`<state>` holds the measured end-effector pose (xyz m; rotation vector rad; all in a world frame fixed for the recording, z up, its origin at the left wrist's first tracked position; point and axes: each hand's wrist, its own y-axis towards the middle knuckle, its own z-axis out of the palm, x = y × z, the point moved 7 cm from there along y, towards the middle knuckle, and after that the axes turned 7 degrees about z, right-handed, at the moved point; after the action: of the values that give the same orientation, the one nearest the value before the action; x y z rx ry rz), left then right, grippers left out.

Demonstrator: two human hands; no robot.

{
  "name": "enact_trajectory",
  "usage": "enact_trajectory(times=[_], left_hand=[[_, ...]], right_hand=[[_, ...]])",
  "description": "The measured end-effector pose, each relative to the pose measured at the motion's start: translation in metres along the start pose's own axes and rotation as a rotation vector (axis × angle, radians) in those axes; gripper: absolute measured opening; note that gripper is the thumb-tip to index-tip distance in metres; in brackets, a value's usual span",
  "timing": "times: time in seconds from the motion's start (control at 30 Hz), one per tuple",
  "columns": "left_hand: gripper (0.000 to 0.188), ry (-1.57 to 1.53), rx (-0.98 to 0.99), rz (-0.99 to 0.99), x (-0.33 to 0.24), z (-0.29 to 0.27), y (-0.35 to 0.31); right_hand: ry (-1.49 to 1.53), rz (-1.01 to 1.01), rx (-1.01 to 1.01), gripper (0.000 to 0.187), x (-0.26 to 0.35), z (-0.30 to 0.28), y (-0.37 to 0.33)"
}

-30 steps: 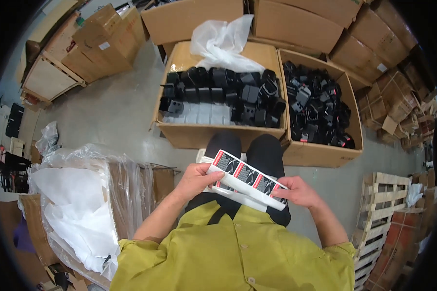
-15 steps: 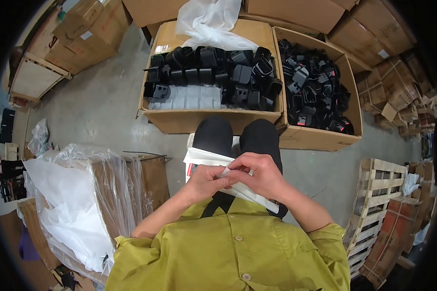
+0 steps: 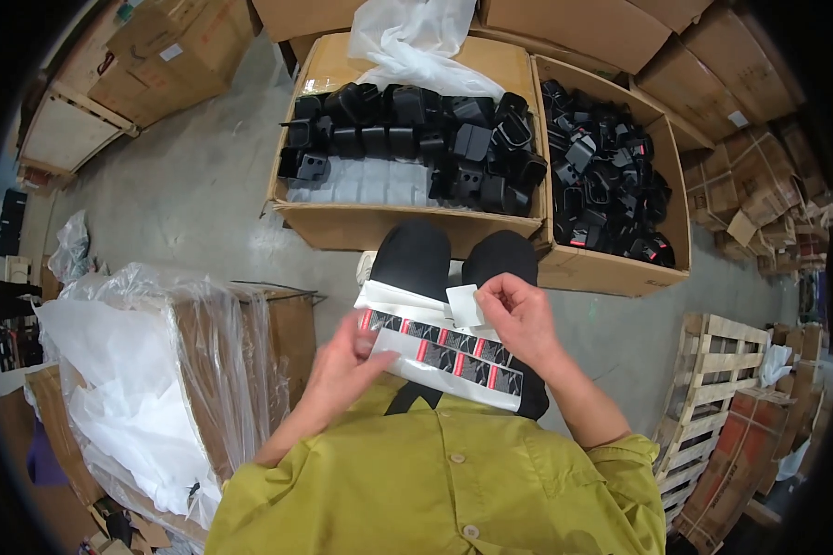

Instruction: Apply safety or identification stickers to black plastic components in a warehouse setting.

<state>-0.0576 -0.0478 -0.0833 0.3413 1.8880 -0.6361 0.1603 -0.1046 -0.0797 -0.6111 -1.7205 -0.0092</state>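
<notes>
1. The hands have parted: half a second ago they met over the label sheet (image 3: 453,351); now the right hand (image 3: 523,319) is drawn off toward the sheet's far right.
2. The right hand's thumb and fingertips pinch a small pale square (image 3: 464,305) (probably a label seen from its back, though any print is hidden).
3. The left hand (image 3: 342,361) is blurred at the sheet's left end, thumb over a blank patch (image 3: 399,344); whether it truly grips, I cannot tell.
4. The sheet lies across the lap (image 3: 412,264), its red-and-black labels now in plain view.
5. My reading: one label has come free of its backing, so this peel looks finished.
6. Beyond the knees, black plastic parts (image 3: 379,139) fill much of a carton (image 3: 333,225), touched by neither hand.
</notes>
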Motion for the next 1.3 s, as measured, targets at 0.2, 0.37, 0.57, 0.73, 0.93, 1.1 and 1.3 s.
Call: enact_trajectory(times=[0.2, 0.37, 0.57, 0.73, 0.93, 1.1, 1.3], left_hand=[[0.036, -0.193, 0.142, 0.25, -0.04, 0.034, 0.011], [0.034, -0.734, 0.118, -0.094, -0.013, 0.042, 0.032], [0.027, -0.763, 0.158, -0.08, -0.013, 0.031, 0.049], [0.029, -0.805, 0.133, -0.071, -0.014, 0.027, 0.062], [0.052, -0.735, 0.162, -0.079, -0.01, 0.028, 0.086], [0.046, 0.115, -0.451, 0.211, 0.023, -0.088, 0.188], [0.037, 1.311, -0.362, 0.298, 0.127, -0.13, 0.284]], right_hand=[[-0.426, -0.481, -0.209, 0.009, 0.048, 0.024, -0.017], [-0.308, -0.406, -0.008, 0.007, 0.055, 0.041, -0.022], [-0.061, -0.063, 0.042, 0.008, 0.03, 0.017, 0.009], [-0.069, 0.06, 0.223, 0.01, 0.03, 0.035, 0.027], [-0.113, 0.006, 0.051, 0.004, 0.019, 0.03, 0.053], [0.176, 0.061, -0.066, 0.004, -0.003, -0.002, 0.069], [0.221, 0.184, -0.044, 0.004, -0.021, -0.014, 0.063]])
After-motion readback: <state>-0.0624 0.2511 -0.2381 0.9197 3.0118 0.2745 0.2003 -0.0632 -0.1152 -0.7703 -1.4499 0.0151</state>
